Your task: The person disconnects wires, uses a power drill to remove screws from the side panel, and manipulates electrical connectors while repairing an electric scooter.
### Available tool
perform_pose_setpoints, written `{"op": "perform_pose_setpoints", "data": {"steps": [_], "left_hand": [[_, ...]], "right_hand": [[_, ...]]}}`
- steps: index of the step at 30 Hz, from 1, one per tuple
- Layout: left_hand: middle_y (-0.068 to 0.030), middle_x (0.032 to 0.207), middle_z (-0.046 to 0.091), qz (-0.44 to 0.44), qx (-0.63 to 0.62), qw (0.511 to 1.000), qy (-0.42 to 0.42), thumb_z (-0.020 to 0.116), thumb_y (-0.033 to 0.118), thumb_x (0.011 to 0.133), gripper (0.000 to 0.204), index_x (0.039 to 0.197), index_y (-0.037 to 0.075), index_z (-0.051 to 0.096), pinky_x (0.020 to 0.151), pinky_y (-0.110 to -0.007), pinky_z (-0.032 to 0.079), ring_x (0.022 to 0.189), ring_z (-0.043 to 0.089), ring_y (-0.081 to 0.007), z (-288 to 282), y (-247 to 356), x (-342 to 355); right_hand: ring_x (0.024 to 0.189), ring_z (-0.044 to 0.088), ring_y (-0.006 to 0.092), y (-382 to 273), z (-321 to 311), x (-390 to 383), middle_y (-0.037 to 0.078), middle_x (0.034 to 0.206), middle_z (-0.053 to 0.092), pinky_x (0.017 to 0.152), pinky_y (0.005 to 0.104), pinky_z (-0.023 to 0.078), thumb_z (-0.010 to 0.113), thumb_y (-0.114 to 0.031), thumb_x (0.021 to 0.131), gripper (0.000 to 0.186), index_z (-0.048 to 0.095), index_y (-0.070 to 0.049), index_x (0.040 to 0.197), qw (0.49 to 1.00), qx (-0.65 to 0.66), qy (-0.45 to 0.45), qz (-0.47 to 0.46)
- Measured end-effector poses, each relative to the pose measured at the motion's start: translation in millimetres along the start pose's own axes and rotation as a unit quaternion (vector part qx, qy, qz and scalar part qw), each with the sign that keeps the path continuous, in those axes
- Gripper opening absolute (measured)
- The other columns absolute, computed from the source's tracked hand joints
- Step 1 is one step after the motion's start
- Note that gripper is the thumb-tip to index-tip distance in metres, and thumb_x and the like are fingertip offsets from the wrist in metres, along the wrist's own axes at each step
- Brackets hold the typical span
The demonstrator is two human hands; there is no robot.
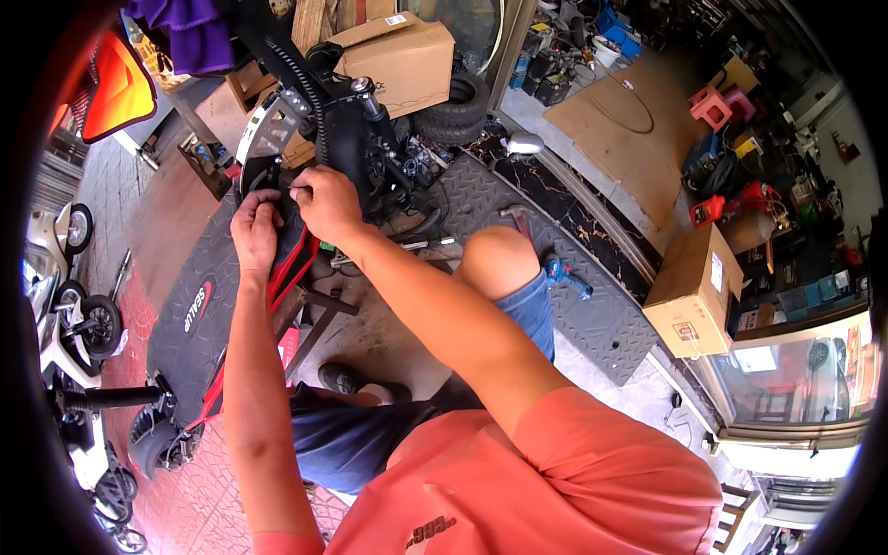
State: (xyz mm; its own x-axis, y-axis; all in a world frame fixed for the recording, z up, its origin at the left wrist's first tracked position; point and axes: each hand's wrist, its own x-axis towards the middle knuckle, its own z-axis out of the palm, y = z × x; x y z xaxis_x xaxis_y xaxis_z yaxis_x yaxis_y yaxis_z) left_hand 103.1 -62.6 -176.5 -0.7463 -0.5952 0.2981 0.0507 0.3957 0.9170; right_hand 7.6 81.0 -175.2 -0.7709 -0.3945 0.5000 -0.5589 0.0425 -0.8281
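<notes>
An electric scooter with a black ribbed deck (208, 301) and red side rails stretches along my left. At its front end, both my hands are close together beside a pale curved metal bracket (268, 129) and a black part (260, 173). My left hand (253, 239) is closed, its curled fingertips against that black part. My right hand (328, 203) pinches at the same spot, with a small dark tip showing at its fingers. What either hand holds is too small or hidden to name. A black corrugated cable sleeve (320, 120) runs just above my right hand.
A hammer (514, 216) and a blue tool (566, 277) lie on the black tread-plate ramp (592, 324), right of my knee. Beyond the scooter are a cardboard box (407, 69) and stacked tyres (455, 113). Another box (694, 289) stands at the right; parked scooters (92, 324) line the left.
</notes>
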Motion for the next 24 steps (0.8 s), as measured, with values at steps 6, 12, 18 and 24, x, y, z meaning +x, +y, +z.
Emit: {"op": "perform_pose_setpoints", "data": {"steps": [6,12,18,24], "left_hand": [[-0.0007,0.075,0.065,-0.018,-0.024,0.999,-0.022,0.048,0.006,0.103,0.026,0.108,0.002,0.073,0.057,-0.024,0.043,0.061,0.052,-0.0067,1.8,0.3,-5.8],[-0.0016,0.078,0.065,-0.04,0.01,0.999,-0.021,0.046,0.004,0.1,0.025,0.106,0.003,0.071,0.059,-0.024,0.043,0.062,0.051,-0.0075,-1.8,8.9,-13.2],[-0.0038,0.087,0.069,0.015,-0.012,1.0,0.014,0.043,-0.006,0.095,0.025,0.098,0.005,0.066,0.066,-0.025,0.046,0.071,0.055,-0.0089,0.5,-0.1,-21.4],[-0.0219,0.122,0.073,-0.166,-0.288,0.941,0.061,0.04,-0.008,0.101,0.024,0.109,0.004,0.06,0.088,-0.04,0.063,0.098,0.074,-0.0292,-22.0,13.4,-45.7]], "right_hand": [[0.088,0.071,0.0405,4.6,1.8,-5.5,0.016,0.092,0.071,0.078,0.049,0.056,0.074,-0.002,0.09,0.004,0.071,-0.004,0.092,0.993,0.107,0.048,-0.016],[0.085,0.069,0.0426,15.1,-5.7,-2.8,0.016,0.091,0.068,0.074,0.0497,0.055,0.073,0.001,0.089,0.007,0.068,-0.002,0.093,0.986,0.132,-0.009,-0.102],[0.087,0.07,0.0419,8.8,4.7,-5.9,0.016,0.091,0.068,0.075,0.0504,0.055,0.073,0.001,0.088,0.009,0.067,-0.003,0.093,0.987,0.127,0.073,-0.066],[0.087,0.07,0.0417,3.9,1.9,2.1,0.015,0.094,0.069,0.075,0.0533,0.056,0.073,-0.002,0.089,0.009,0.065,-0.005,0.093,0.995,0.034,0.025,-0.089]]}}
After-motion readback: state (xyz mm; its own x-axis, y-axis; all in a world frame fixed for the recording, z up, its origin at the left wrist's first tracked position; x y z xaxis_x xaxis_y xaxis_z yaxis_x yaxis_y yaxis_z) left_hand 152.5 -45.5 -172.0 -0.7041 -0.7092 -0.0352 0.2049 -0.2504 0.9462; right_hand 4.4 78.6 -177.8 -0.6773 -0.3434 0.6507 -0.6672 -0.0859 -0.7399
